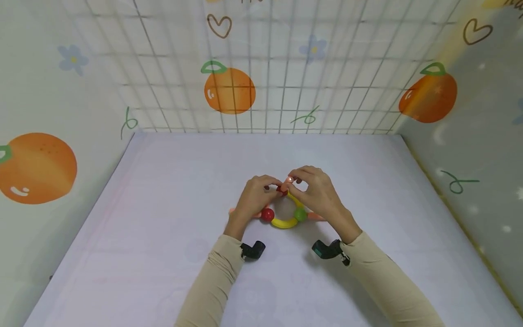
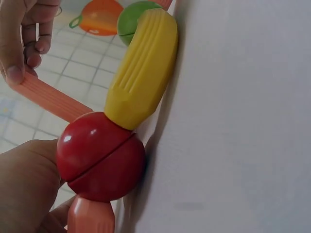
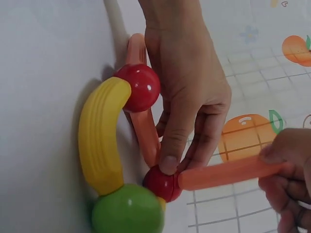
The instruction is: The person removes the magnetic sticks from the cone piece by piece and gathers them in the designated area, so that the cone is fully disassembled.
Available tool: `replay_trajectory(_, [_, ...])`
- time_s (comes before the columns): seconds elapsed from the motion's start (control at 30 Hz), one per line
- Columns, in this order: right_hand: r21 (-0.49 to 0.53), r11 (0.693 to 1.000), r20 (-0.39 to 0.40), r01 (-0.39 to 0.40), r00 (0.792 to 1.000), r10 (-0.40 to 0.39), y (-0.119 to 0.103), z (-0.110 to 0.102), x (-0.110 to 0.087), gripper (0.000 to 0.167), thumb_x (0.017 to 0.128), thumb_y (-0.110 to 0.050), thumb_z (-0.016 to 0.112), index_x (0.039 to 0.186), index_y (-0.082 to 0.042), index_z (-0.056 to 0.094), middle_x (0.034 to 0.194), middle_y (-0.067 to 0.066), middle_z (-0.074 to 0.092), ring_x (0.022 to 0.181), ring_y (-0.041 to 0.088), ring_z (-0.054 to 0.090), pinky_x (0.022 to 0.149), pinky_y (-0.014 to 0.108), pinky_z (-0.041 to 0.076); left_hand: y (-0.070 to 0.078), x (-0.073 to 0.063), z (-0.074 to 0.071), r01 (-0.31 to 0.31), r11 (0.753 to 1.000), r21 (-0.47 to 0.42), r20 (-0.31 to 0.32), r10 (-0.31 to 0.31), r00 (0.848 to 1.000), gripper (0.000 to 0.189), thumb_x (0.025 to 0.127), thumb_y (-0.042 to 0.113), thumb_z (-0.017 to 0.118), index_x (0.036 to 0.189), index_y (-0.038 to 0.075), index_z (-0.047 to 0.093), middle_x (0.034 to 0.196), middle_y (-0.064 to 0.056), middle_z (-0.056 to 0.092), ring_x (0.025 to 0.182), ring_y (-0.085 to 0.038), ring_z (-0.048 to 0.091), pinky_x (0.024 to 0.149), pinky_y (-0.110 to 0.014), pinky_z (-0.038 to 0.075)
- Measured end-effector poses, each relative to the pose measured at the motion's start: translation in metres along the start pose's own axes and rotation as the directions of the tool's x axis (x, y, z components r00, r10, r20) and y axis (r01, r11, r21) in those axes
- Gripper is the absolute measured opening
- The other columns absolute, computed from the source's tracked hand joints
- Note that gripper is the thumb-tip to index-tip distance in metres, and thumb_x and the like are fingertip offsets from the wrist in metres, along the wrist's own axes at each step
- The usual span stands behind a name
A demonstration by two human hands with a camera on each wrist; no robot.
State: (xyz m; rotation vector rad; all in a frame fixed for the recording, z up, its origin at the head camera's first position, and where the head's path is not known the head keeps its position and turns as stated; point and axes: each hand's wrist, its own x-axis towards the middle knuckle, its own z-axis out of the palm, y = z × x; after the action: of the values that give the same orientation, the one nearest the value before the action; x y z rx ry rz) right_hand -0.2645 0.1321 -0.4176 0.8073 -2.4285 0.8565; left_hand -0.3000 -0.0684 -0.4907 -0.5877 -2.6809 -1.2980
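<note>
A ring of plastic construction toy pieces lies on the table, with a near red ball (image 1: 267, 215), a green ball (image 1: 300, 214) and a yellow curved rod (image 1: 284, 224) along its front. My left hand (image 1: 256, 196) pinches the far red ball (image 3: 163, 183), its thumb pressed on top. With thumb and fingers my right hand (image 1: 320, 190) grips the outer end of a salmon-pink straight rod (image 3: 228, 173). That rod slants up, its lower end right at the far red ball. Another salmon-pink rod (image 3: 145, 136) links the two red balls, partly hidden by my left hand in the head view.
Salmon-pink rods also stick outward from the green ball, like the right rod (image 1: 316, 217), and from the near red ball. A white cloth covers the table (image 1: 196, 272). Behind it stands a wire grid (image 1: 282, 97) under a curtain printed with oranges.
</note>
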Motion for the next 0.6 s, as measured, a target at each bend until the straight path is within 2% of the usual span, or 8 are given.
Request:
replay_trajectory(0.1, [0.018,1.000,-0.074,-0.021,0.997,0.022,-0.004,-0.009,0.001,0.015,0.083,-0.008,0.081,0.096,-0.004,0.075,0.093,0.005,0.070,0.082,0.021,0.063,0.073,0.037,0.052,0.005,0.001,0.001,-0.041,0.996,0.082,0.000,0.041,0.999,0.020,0.087,0.023,0.080,0.107,0.026,0.079,0.108,0.012,0.072,0.092,-0.015,0.057,0.080,-0.033,0.046])
replay_trajectory(0.23, [0.059,0.998,-0.149,-0.015,0.989,0.023,-0.004,-0.020,0.008,0.015,0.083,-0.008,0.079,0.097,-0.005,0.075,0.091,0.004,0.070,0.081,0.018,0.064,0.069,0.034,0.049,0.011,0.002,-0.001,-0.077,0.979,0.191,0.004,0.077,0.997,0.021,0.087,0.020,0.077,0.108,0.025,0.079,0.109,0.010,0.073,0.091,-0.016,0.056,0.079,-0.036,0.044])
replay_trajectory(0.37, [0.078,0.996,-0.167,-0.036,0.985,0.049,0.004,-0.025,0.009,0.019,0.083,-0.007,0.079,0.102,-0.005,0.074,0.091,0.003,0.070,0.082,0.018,0.063,0.071,0.031,0.047,0.014,0.001,-0.003,-0.029,0.985,0.172,0.031,0.023,0.999,0.018,0.088,0.028,0.078,0.106,0.027,0.078,0.109,0.012,0.071,0.094,-0.016,0.056,0.081,-0.035,0.045])
replay_trajectory(0.47, [0.082,0.995,-0.179,-0.058,0.981,0.072,0.010,-0.030,0.004,0.021,0.083,-0.005,0.079,0.103,-0.004,0.073,0.091,0.004,0.070,0.082,0.018,0.063,0.075,0.033,0.049,0.015,0.001,-0.003,-0.006,0.988,0.154,0.060,-0.003,0.998,0.021,0.088,0.034,0.078,0.108,0.027,0.076,0.113,0.012,0.069,0.100,-0.016,0.056,0.086,-0.037,0.046])
replay_trajectory(0.6, [0.071,0.990,-0.136,-0.121,0.982,0.129,0.020,-0.039,-0.002,0.020,0.083,-0.003,0.076,0.102,-0.006,0.072,0.092,0.004,0.069,0.084,0.018,0.062,0.078,0.040,0.050,0.015,0.000,-0.001,0.016,0.994,0.112,0.076,-0.025,0.997,0.021,0.090,0.031,0.077,0.110,0.027,0.074,0.114,0.011,0.068,0.103,-0.016,0.055,0.087,-0.037,0.047])
